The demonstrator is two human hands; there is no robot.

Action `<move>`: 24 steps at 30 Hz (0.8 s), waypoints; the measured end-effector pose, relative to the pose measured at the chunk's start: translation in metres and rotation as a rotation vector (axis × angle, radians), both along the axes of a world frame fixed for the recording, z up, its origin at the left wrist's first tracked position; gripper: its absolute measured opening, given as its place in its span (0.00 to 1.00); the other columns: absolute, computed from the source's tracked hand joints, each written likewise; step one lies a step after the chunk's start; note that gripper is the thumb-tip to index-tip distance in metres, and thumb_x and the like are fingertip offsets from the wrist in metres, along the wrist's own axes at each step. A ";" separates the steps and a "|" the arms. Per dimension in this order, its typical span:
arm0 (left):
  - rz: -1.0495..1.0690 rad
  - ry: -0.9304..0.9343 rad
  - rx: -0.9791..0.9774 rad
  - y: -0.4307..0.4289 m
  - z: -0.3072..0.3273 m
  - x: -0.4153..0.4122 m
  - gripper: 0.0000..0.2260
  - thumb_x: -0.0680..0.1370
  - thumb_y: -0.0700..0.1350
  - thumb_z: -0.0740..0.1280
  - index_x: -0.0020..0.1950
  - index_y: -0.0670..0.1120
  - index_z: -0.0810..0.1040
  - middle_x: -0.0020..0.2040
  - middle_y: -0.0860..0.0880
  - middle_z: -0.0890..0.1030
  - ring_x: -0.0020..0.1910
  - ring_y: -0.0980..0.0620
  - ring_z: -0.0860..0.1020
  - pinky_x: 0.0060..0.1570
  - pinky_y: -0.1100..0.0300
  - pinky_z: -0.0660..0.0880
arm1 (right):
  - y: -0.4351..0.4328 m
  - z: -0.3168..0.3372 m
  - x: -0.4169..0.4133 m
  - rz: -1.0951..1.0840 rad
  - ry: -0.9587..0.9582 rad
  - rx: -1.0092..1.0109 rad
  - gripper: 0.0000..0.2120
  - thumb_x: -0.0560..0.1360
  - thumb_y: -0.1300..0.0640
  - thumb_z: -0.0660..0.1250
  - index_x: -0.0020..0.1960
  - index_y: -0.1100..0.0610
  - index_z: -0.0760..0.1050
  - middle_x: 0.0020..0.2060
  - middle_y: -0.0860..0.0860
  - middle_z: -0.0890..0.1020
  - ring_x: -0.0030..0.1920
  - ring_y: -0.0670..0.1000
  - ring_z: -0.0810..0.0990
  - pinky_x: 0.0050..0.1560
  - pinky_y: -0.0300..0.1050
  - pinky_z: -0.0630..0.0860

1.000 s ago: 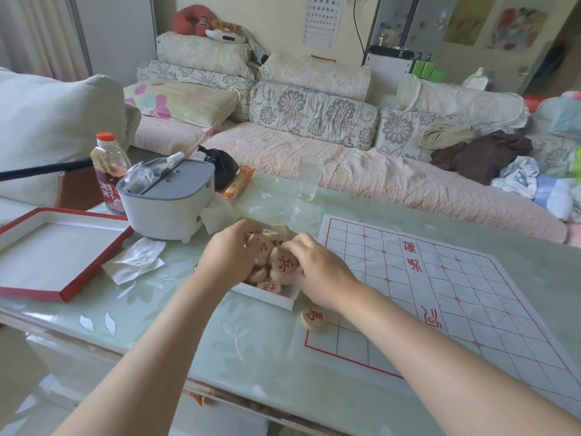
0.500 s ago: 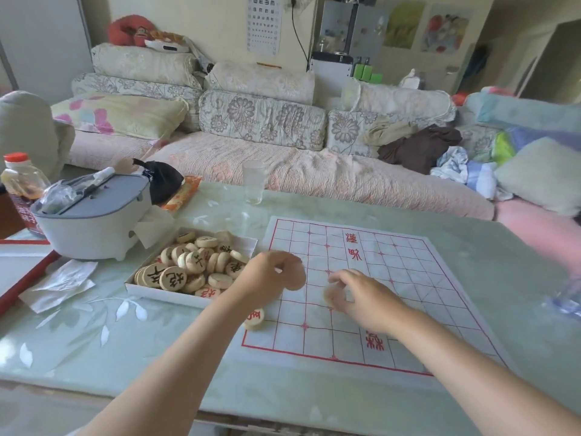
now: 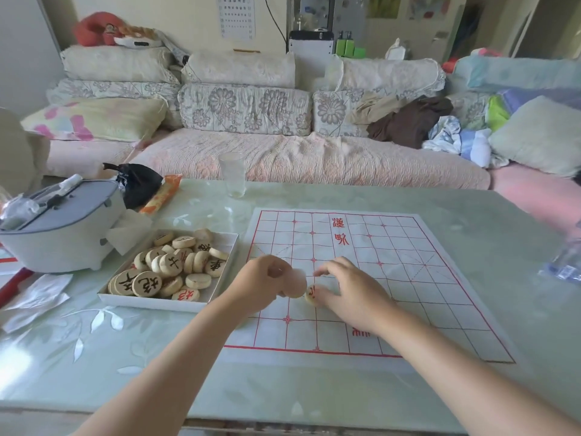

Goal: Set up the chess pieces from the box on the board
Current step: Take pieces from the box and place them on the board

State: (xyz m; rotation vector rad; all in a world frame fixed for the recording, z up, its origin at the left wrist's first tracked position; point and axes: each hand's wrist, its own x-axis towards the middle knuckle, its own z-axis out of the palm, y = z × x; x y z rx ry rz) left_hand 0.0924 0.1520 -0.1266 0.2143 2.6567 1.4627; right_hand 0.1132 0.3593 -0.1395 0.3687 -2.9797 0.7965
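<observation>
Head view: a person's two bare forearms reached in from the lower edge across a pale green glass-topped table (image 3: 125,357). On it lay the paper board (image 3: 408,294), white with a red grid and red characters, right of centre. Just beside the board's left edge sat the shallow white box (image 3: 151,303), with the round wooden pieces (image 3: 166,269) heaped inside it, some marked black and some red. The left hand (image 3: 262,286) hung over the board's near left part, its fingers curled round a pale piece (image 3: 296,283) that was too blurred to read. The right hand (image 3: 349,289) was just beside it, thumb and bent fingers closed on a red-marked piece (image 3: 312,294) low over the grid, with the forefinger lifted and blurred; whether that piece touched the paper could not be told. Left of the box stood a grey-lidded white container (image 3: 63,228), with crumpled tissue (image 3: 34,294) in front of it and a black bag (image 3: 138,184) and an orange packet (image 3: 162,193) behind it. A clear drinking glass (image 3: 232,179) stood at the table's far edge, and a sofa (image 3: 283,158) piled with cushions and clothes ran along behind
</observation>
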 end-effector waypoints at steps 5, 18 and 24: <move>0.024 -0.081 0.120 0.009 -0.001 0.001 0.08 0.74 0.44 0.71 0.51 0.43 0.81 0.41 0.46 0.85 0.35 0.53 0.82 0.36 0.62 0.77 | -0.009 0.004 0.007 0.053 0.018 -0.305 0.16 0.70 0.50 0.77 0.53 0.43 0.75 0.44 0.36 0.75 0.38 0.34 0.73 0.40 0.30 0.65; -0.272 0.263 -0.533 -0.002 -0.017 0.029 0.09 0.76 0.51 0.68 0.56 0.56 0.78 0.55 0.57 0.75 0.55 0.58 0.72 0.53 0.63 0.69 | 0.006 0.001 0.036 0.133 -0.104 -0.033 0.12 0.67 0.47 0.77 0.47 0.45 0.78 0.45 0.35 0.78 0.48 0.36 0.75 0.50 0.37 0.71; -0.346 0.340 -0.693 0.000 -0.019 0.045 0.14 0.76 0.53 0.66 0.62 0.57 0.75 0.61 0.57 0.71 0.61 0.56 0.67 0.39 0.69 0.62 | 0.006 -0.005 0.050 0.185 -0.083 0.030 0.14 0.65 0.44 0.76 0.48 0.43 0.78 0.51 0.35 0.79 0.53 0.40 0.77 0.57 0.42 0.74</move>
